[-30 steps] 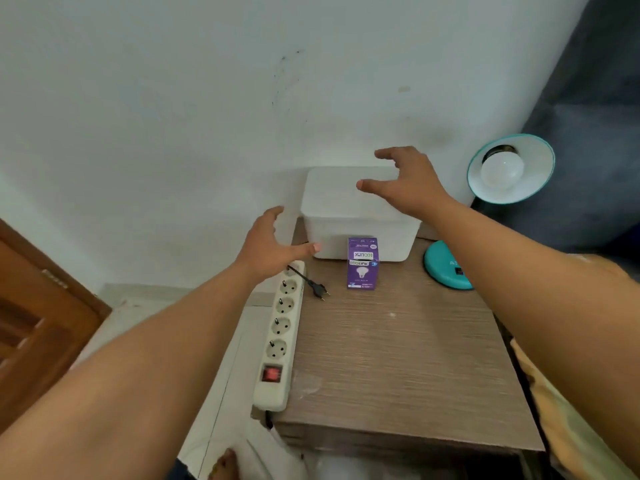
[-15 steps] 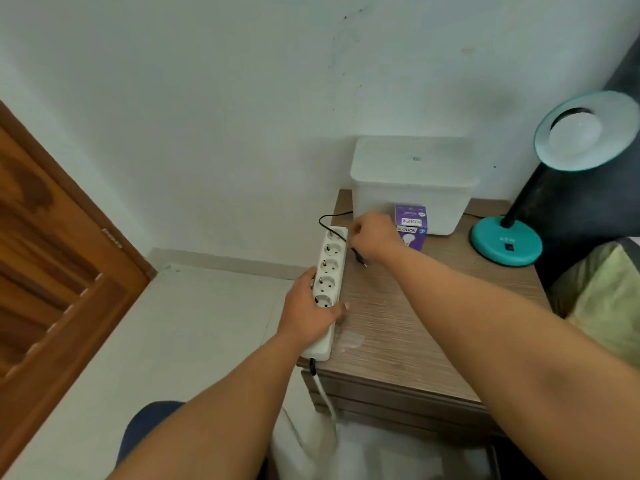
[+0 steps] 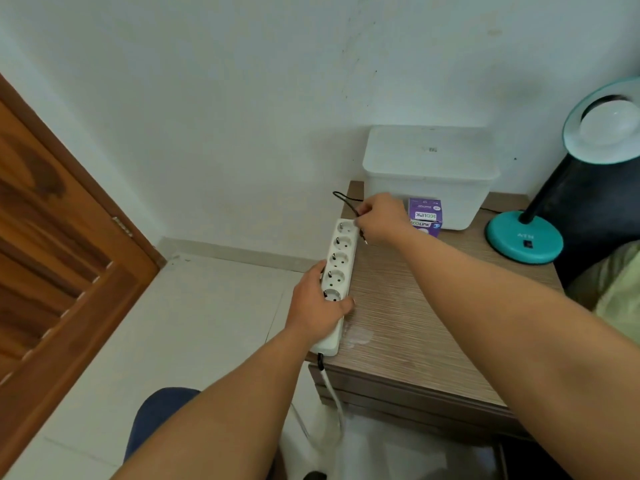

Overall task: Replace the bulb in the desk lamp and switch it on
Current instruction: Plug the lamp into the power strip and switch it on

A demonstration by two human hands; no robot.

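A teal desk lamp stands at the table's right, its round base (image 3: 523, 239) on the wood and its shade (image 3: 604, 124) tilted toward me with a white bulb (image 3: 609, 123) inside. A purple bulb box (image 3: 425, 216) stands in front of a white bin. My left hand (image 3: 317, 303) grips the near end of a white power strip (image 3: 339, 268) lying along the table's left edge. My right hand (image 3: 379, 218) pinches the lamp's black plug (image 3: 362, 233) just beside the strip's far socket, its cord (image 3: 344, 199) looping behind.
A white lidded plastic bin (image 3: 429, 171) sits against the wall at the back of the wooden table (image 3: 408, 317). A wooden door (image 3: 52, 254) is at the left. The strip's white cable (image 3: 332, 389) hangs off the table's front. Green fabric (image 3: 620, 285) lies at the right.
Both hands dropped from mid-air to the table. My left hand took hold of the power strip, my right hand picked up the black plug and carried it toward the far socket. The view shifted left.
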